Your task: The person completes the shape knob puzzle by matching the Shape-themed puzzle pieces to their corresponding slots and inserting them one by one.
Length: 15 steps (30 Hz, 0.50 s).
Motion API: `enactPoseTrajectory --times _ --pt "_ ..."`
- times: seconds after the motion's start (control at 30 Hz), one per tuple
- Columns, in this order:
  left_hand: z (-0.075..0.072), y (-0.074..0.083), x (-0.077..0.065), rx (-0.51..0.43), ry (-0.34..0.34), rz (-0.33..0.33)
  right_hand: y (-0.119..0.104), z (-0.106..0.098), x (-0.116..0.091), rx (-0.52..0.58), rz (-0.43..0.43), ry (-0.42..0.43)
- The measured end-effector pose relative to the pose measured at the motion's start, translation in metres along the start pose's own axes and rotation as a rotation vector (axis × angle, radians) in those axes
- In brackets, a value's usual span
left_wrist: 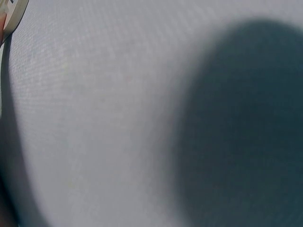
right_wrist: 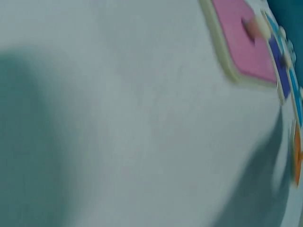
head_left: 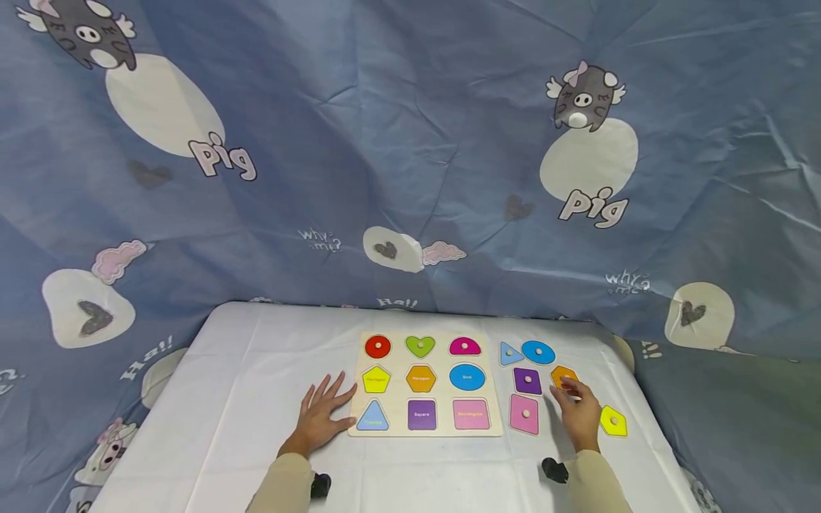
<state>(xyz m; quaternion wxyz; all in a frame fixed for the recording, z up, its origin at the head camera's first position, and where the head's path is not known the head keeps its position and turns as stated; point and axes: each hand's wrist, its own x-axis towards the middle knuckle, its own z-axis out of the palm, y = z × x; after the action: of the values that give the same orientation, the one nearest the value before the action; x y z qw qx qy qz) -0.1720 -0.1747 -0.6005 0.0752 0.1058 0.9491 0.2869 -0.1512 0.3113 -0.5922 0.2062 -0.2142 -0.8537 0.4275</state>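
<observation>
A pale wooden shape puzzle board (head_left: 398,432) lies on the table. Its top row holds a red circle (head_left: 378,347), a green heart (head_left: 420,346) and a magenta half circle (head_left: 465,347), all with knobs. My left hand (head_left: 316,420) rests spread at the board's left edge, thumb and a fingertip touching it. Over the near side of the orange hexagon piece (head_left: 563,372) reaches my right hand (head_left: 580,413), with thumb and forefinger apart. In the right wrist view the hexagon (right_wrist: 297,161) shows only at the edge, and no fingers appear there.
Right of the board lie a light blue triangle (head_left: 509,359), a blue oval (head_left: 535,358), a purple square (head_left: 522,387) and a pink rectangle (head_left: 520,425). A yellow pentagon (head_left: 617,429) lies beyond my right hand. Patterned blue cloth (head_left: 398,185) hangs behind the white table (head_left: 256,370).
</observation>
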Motion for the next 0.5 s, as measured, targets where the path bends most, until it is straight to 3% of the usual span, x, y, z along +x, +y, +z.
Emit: enactPoseTrajectory --times 0.27,0.5 --pt "-0.001 0.0 0.0 0.014 0.003 -0.005 0.023 -0.026 -0.007 -0.085 -0.012 0.168" --pt "0.001 0.0 0.001 0.01 -0.005 -0.013 0.041 -0.045 -0.009 -0.138 0.196 0.196"
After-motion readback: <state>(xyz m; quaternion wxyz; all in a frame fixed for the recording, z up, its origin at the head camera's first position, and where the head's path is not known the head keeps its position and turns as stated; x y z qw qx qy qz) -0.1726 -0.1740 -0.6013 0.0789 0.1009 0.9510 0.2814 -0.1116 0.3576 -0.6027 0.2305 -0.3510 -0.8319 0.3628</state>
